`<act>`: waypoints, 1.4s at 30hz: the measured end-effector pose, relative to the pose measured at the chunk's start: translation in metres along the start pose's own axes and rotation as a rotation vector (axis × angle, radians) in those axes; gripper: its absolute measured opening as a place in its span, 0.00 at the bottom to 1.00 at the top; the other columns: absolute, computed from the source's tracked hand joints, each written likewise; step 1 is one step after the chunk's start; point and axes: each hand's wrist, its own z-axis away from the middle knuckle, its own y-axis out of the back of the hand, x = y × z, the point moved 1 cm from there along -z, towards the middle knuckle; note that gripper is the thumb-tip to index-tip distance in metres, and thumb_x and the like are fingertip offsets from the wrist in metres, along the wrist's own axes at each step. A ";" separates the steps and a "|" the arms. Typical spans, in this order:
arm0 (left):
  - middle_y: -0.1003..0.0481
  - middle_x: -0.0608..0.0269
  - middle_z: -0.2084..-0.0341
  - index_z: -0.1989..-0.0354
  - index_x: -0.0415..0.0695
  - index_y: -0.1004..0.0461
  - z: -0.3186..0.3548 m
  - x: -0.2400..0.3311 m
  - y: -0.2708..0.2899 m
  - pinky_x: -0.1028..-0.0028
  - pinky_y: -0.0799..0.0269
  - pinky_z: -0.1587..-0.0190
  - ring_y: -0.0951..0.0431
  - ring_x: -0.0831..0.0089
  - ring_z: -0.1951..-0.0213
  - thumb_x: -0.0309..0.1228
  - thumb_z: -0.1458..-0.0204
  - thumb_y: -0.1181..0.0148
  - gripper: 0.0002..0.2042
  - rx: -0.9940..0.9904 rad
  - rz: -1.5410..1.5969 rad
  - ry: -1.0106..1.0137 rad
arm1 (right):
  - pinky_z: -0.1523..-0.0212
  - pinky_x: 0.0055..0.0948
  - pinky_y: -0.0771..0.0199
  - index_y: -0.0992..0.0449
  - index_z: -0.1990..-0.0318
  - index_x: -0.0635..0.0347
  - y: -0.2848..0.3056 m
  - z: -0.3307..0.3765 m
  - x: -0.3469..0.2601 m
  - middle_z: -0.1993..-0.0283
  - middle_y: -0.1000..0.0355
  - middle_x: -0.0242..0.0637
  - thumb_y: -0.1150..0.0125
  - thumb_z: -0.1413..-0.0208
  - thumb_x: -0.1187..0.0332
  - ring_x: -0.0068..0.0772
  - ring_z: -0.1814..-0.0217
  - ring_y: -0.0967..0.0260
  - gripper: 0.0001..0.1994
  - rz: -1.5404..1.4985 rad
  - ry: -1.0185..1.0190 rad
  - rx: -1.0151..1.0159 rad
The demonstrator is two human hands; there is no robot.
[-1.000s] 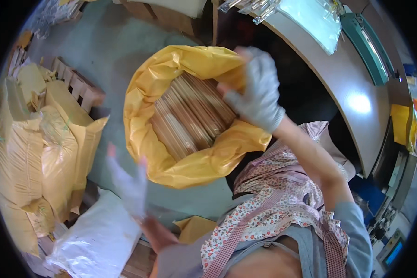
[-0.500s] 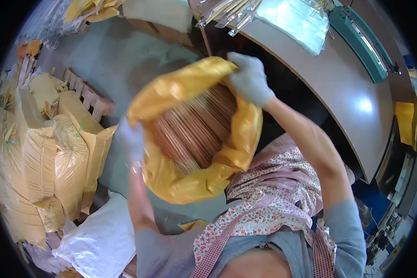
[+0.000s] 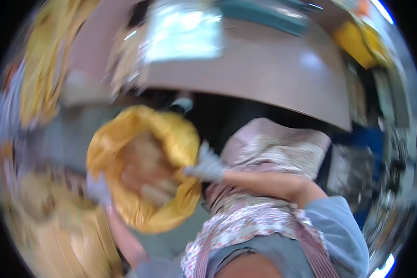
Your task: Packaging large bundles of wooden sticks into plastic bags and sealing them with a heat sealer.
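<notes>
A yellow plastic sack [image 3: 146,222] with a thick rolled rim stands in front of me, its mouth facing up. Inside it lie brownish contents [image 3: 146,167], smeared by motion; the earlier frame shows them as thin sticks. My left hand [image 3: 98,189], in a pale glove, grips the sack's left rim, though blur hides the fingers in part. On the opposite side, my right hand [image 3: 208,166], in a grey glove, touches the rim with spread fingers, one of them pointing upward.
A table [image 3: 264,69] curves across the far side, bearing clear plastic bags [image 3: 185,34], bundled sticks [image 3: 127,58] and a teal sealing machine [image 3: 264,16]. Full tan sacks [image 3: 65,231] stand at the lower left. Yellow sacks [image 3: 51,60] hang at the far left.
The view has swung right, so the table now spans the top. The sack sits lower and further left in view. My right hand has shifted from the far rim to the right rim, its fingers now spread.
</notes>
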 end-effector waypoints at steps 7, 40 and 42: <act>0.26 0.45 0.59 0.50 0.35 0.31 0.023 -0.024 0.000 0.64 0.30 0.53 0.26 0.51 0.57 0.38 0.48 0.41 0.22 -0.290 0.172 -0.230 | 0.71 0.38 0.30 0.20 0.80 0.55 -0.139 -0.091 -0.059 0.81 0.27 0.42 0.41 0.65 0.66 0.40 0.74 0.27 0.06 -0.355 0.485 0.082; 0.27 0.52 0.59 0.51 0.40 0.31 0.009 0.716 -0.235 0.62 0.35 0.50 0.29 0.55 0.54 0.45 0.42 0.48 0.21 -0.285 0.429 -0.866 | 0.36 0.36 0.44 0.46 0.34 0.55 0.593 0.051 0.449 0.36 0.42 0.49 0.36 0.66 0.31 0.46 0.34 0.44 0.54 -0.205 -0.406 1.064; 0.27 0.52 0.58 0.51 0.40 0.31 0.012 0.726 -0.239 0.62 0.35 0.50 0.29 0.55 0.54 0.46 0.42 0.49 0.21 -0.256 0.463 -0.889 | 0.40 0.33 0.39 0.40 0.36 0.57 0.586 0.046 0.430 0.41 0.35 0.48 0.36 0.64 0.33 0.43 0.39 0.37 0.50 -0.236 -0.330 1.009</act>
